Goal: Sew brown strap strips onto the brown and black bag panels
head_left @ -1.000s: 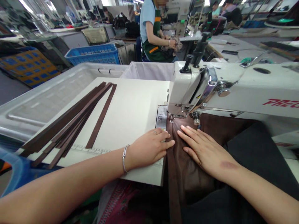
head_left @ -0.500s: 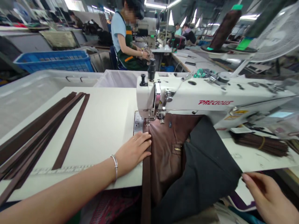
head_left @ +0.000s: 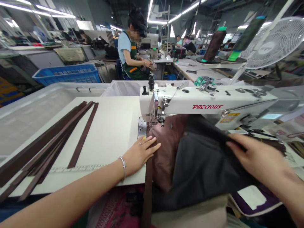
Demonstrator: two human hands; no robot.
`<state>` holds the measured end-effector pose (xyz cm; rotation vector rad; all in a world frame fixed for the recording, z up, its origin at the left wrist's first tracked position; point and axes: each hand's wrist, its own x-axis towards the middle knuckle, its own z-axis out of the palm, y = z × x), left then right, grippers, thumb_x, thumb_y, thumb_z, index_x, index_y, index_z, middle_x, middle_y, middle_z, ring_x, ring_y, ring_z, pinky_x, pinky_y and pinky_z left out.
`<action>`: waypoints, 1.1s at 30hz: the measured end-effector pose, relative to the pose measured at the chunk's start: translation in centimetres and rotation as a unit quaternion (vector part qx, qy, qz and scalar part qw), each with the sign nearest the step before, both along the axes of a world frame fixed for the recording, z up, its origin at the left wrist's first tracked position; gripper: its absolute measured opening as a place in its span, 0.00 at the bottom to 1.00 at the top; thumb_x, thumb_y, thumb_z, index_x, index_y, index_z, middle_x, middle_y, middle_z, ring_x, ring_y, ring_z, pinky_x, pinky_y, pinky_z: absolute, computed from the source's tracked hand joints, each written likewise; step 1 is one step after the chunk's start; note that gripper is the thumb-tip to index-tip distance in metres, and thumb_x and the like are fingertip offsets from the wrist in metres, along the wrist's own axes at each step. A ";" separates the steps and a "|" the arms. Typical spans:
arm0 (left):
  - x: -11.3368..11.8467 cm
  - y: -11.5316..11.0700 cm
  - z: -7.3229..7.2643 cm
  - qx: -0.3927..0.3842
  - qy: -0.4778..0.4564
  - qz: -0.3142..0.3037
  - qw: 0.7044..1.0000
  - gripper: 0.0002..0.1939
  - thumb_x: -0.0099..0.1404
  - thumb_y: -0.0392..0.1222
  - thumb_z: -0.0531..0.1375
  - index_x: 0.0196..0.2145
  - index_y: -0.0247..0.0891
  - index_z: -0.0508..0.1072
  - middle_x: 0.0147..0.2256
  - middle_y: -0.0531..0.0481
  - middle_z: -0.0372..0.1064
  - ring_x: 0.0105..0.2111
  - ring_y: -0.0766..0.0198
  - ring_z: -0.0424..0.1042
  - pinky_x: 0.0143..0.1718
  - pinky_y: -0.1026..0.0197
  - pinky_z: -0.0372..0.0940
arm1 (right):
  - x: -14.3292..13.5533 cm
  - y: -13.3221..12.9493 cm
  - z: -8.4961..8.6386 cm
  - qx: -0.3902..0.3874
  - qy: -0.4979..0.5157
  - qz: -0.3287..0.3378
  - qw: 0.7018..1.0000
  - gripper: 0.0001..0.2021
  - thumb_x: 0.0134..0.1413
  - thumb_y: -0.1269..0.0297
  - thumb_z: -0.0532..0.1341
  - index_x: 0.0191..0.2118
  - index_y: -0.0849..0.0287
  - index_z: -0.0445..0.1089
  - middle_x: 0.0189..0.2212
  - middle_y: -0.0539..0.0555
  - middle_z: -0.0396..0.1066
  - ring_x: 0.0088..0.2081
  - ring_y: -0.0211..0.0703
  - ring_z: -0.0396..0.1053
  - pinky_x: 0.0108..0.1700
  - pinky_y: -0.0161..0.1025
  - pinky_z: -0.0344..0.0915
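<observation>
So the brown panel [head_left: 163,158] is lying under the presser foot [head_left: 151,126], with a brown strip [head_left: 148,177] along its left edge, running past the front of the white tabletop [head_left: 116,126]. Looks partway to me: the strip reaches the foot, but I'd say the long stretch nearer the person isn't through yet. Can't make out any stitching at this size, so no clue how much is actually sewn.

Left hand [head_left: 140,154] is flat on the strip and panel edge just in front of the foot, fingers extended — pressing, not pinching. Right hand [head_left: 255,155] has the dark grey fabric [head_left: 201,161] clamped between thumb and fingers, off to the right.

On the left there's a fanned pile of loose brown strips [head_left: 57,136] — probably unused. Behind that: the white PRECIOUS sewing machine [head_left: 180,103], a blue plastic basket [head_left: 68,75] and a co-worker [head_left: 125,50].
</observation>
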<state>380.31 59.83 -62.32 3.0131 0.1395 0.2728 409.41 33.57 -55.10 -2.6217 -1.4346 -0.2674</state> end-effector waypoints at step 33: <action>-3.0 -11.5 -8.0 -0.584 -0.027 0.131 0.800 0.17 0.56 0.50 0.64 0.39 0.37 0.73 0.34 0.47 0.72 0.40 0.56 0.69 0.46 0.52 0.67 | -15.2 5.0 -4.6 -0.195 -0.155 0.292 0.923 0.33 0.46 0.81 0.51 0.61 0.62 0.60 0.53 0.69 0.66 0.48 0.54 0.70 0.38 0.43 0.72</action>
